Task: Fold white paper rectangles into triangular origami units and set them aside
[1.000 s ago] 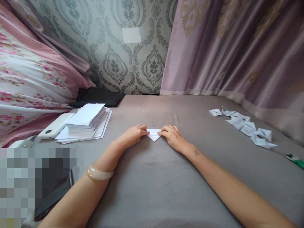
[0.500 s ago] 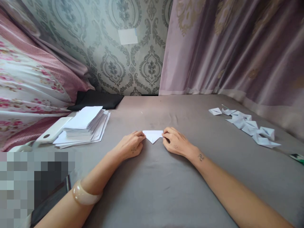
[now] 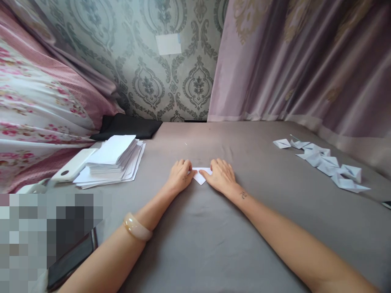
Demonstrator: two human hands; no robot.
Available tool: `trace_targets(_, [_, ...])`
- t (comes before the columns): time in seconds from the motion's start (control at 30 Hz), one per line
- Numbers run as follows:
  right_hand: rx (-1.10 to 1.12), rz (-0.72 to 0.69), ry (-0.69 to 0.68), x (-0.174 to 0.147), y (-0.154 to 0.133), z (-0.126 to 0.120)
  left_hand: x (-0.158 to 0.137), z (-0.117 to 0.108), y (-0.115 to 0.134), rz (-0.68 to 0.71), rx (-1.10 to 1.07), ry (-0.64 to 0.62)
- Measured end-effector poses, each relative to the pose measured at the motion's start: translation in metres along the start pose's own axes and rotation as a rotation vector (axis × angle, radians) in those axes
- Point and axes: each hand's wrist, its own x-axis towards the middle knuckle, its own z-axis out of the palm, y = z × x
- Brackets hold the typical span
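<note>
A small folded sheet of white paper [image 3: 200, 177] lies on the grey cloth in front of me, its point toward me and its straight edge away. My left hand [image 3: 181, 175] grips its left side, with the thumb laid on the top face. On the other side, my right hand [image 3: 221, 174] holds the right end, thumb also pressed on the paper close to the left thumb. Fingers of both hands cover the two ends of the sheet.
A stack of white paper [image 3: 113, 158] stands at the left beside a white device [image 3: 73, 165]. Several folded paper pieces [image 3: 325, 160] lie at the right. A black cloth [image 3: 131, 126] rests at the back left, and a dark phone-like object [image 3: 71, 260] is near my left forearm.
Both hands have moved inward over the folded paper, and the thumbs now lie on its face near the middle. The view has shifted slightly.
</note>
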Motion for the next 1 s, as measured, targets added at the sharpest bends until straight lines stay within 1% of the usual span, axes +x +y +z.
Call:
trace_targets(0.1, [0.096, -0.009, -0.031, 0.002, 0.011, 0.001, 0.001, 0.003, -0.013, -0.076, -0.177, 0.011])
trace_targets(0.2, [0.166, -0.071, -0.055, 0.003, 0.025, 0.005, 0.005, 0.000, -0.020, -0.088, -0.275, -0.049])
trace_targets(0.3, [0.216, -0.125, -0.048, 0.002, 0.036, 0.010, 0.009, -0.004, -0.022, -0.111, -0.330, -0.089])
trace_targets(0.4, [0.278, -0.118, -0.042, 0.000, 0.038, 0.013, 0.011, -0.005, -0.021, -0.131, -0.345, -0.106])
trace_targets(0.5, [0.350, -0.099, -0.027, 0.000, 0.035, 0.013, 0.009, -0.004, -0.020, -0.108, -0.425, -0.113])
trace_targets(0.57, [0.387, -0.112, -0.015, -0.001, 0.033, 0.011, 0.007, -0.004, -0.018, -0.090, -0.442, -0.078])
trace_targets(0.6, [0.410, -0.131, -0.015, -0.002, 0.032, 0.009, 0.005, -0.004, -0.017, -0.077, -0.417, -0.042])
trace_targets(0.67, [0.485, -0.170, -0.041, -0.003, 0.031, 0.006, 0.002, -0.005, -0.012, -0.023, -0.315, 0.040])
trace_targets(0.7, [0.538, -0.170, -0.059, -0.003, 0.030, 0.005, 0.000, -0.006, -0.010, 0.027, -0.261, 0.069])
trace_targets(0.77, [0.666, -0.111, -0.085, -0.002, 0.028, 0.002, -0.004, -0.008, -0.003, 0.150, -0.197, 0.094])
trace_targets(0.83, [0.804, -0.003, -0.073, 0.000, 0.026, 0.000, -0.009, -0.010, 0.007, 0.250, -0.191, 0.089])
trace_targets(0.9, [0.964, 0.109, -0.058, 0.002, 0.023, -0.003, -0.015, -0.012, 0.018, 0.274, -0.198, 0.087])
trace_targets(1.0, [1.210, 0.257, -0.083, 0.001, 0.014, -0.010, -0.022, -0.013, 0.033, 0.300, -0.127, 0.102])
